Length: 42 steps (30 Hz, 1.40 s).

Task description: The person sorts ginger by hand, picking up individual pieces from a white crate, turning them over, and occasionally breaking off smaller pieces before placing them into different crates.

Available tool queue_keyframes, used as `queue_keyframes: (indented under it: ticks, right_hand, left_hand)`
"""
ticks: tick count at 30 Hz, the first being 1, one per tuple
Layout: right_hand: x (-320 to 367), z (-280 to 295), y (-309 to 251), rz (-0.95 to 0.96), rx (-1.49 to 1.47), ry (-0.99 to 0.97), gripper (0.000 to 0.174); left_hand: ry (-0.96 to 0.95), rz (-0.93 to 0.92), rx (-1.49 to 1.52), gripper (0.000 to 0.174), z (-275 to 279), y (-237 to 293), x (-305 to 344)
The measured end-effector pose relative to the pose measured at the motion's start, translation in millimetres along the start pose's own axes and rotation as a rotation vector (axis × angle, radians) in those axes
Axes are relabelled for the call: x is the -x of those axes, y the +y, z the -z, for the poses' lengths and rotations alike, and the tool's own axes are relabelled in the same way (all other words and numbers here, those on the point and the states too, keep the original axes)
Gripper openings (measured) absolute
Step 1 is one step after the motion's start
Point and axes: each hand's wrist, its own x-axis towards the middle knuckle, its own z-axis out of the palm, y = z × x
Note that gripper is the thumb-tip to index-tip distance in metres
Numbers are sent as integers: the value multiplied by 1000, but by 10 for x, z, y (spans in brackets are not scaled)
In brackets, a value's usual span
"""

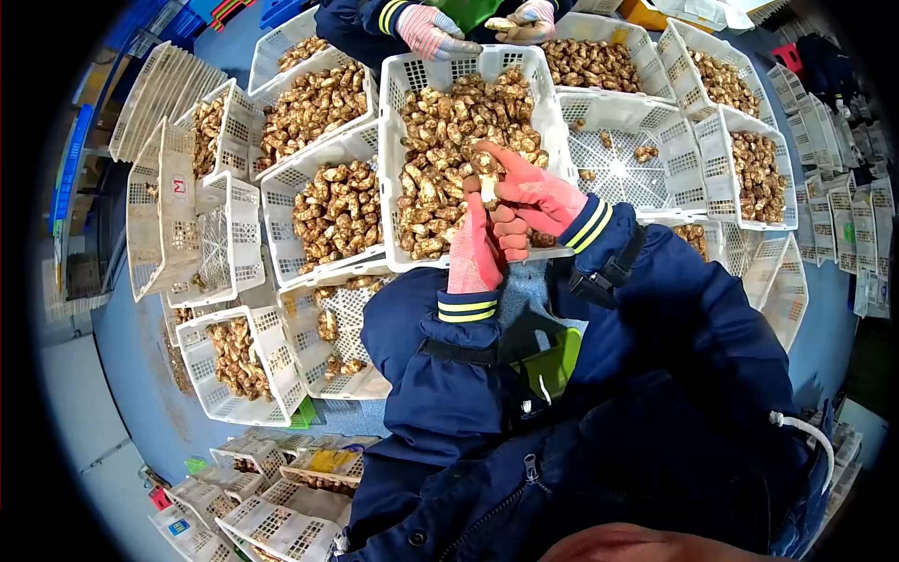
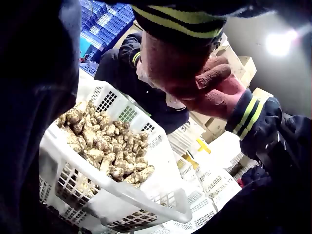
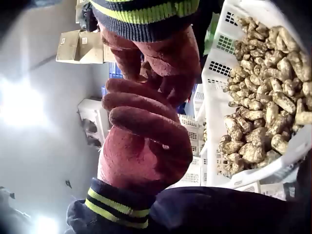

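Observation:
Both hands wear pink-red gloves and meet over a white plastic crate (image 1: 554,131) heaped with brown-and-white mushrooms (image 1: 426,192). Between them is one mushroom (image 1: 488,175) with a brown cap and pale stem. My right hand (image 1: 543,195) grips it from the right, fingers bent around it. From below, my left hand (image 1: 475,255) pinches it with thumb and fingers. In the left wrist view the left hand (image 2: 175,68) and right hand (image 2: 217,100) overlap. In the right wrist view the left hand's curled fingers (image 3: 146,114) hide the mushroom.
Across the crate, another person's striped gloves (image 1: 433,34) hold a pale mushroom (image 1: 501,24). Mushroom-filled crates stand on both sides, such as the left crate (image 1: 272,201). A nearly bare crate (image 1: 646,192) is at right. Stacked crates (image 1: 164,98) rise at far left.

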Motion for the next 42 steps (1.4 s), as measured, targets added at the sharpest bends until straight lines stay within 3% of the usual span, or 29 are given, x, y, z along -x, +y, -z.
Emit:
queue_keyframes:
  ticks: [4, 6, 7, 9, 10, 13, 14, 15, 17, 19, 21, 24, 25, 31, 34, 35, 37, 39, 40, 41, 42]
  right_hand:
    - [-25, 29, -15, 25, 25, 65, 61]
    - [-28, 139, -15, 11, 14, -5, 59]
    - [-24, 187, -3, 11, 13, -2, 59]
    - [-15, 215, 5, -21, -13, 10, 57]
    - [13, 201, -26, -49, -33, 22, 61]
    - [-105, 346, 2, 26, 113, 43, 55]
    - [-118, 336, -38, 46, 166, 35, 55]
    - [-44, 317, -64, -34, 128, 214, 52]
    - [-23, 414, -136, -109, 177, 238, 53]
    - [-26, 815, -168, -187, 237, 231, 54]
    - [-66, 1197, -179, -218, 130, 328, 56]
    - [-76, 1216, -287, -222, 220, 520, 50]
    - [-24, 1243, -335, -156, 173, 408, 50]
    - [-90, 1201, -278, -289, 405, 459, 52]
    - [-103, 1228, -169, -251, 586, 295, 50]
    - [-149, 1207, -143, -394, 587, 308, 47]
    - [-138, 1240, -9, -288, 966, 34, 42]
    - [-109, 1182, -41, -497, 906, 25, 42]
    - [-162, 1240, -37, -463, 636, 183, 44]
    - [-229, 1384, -65, -427, 366, 336, 46]
    - [-266, 1550, -164, -141, 298, 456, 49]
  left_hand:
    - [172, -22, -162, 47, -72, -7, 30]
    - [-44, -11, -89, 49, -85, 4, 41]
    - [-43, -8, -89, 49, -97, -16, 46]
    - [275, -45, -354, 58, -169, -46, 80]
    - [220, -17, -352, 64, -45, -46, 53]
    - [290, -8, -398, 61, -89, -41, 66]
    - [262, -84, -390, 58, -33, -66, 66]
    - [262, -84, -389, 58, -8, -62, 59]
    - [384, -171, -362, 56, 51, -26, 42]
    - [425, -386, -369, 55, 86, 25, 63]
    - [436, -435, -332, 52, 5, 49, 117]
    - [446, -522, -278, 49, 60, 44, 111]
    - [447, -522, -276, 49, 67, 53, 117]
    - [450, -656, -149, 45, 80, 83, 114]
    - [462, -757, -159, 44, 86, 94, 123]
    - [464, -809, -162, 44, 85, 104, 123]
    - [449, -840, -122, 39, 41, 122, 150]
    - [395, -868, -61, 35, 77, 172, 156]
    - [401, -869, -63, 35, 94, 201, 181]
    - [285, -904, -59, 34, 106, 222, 204]
    - [167, -935, -54, 33, 116, 246, 223]
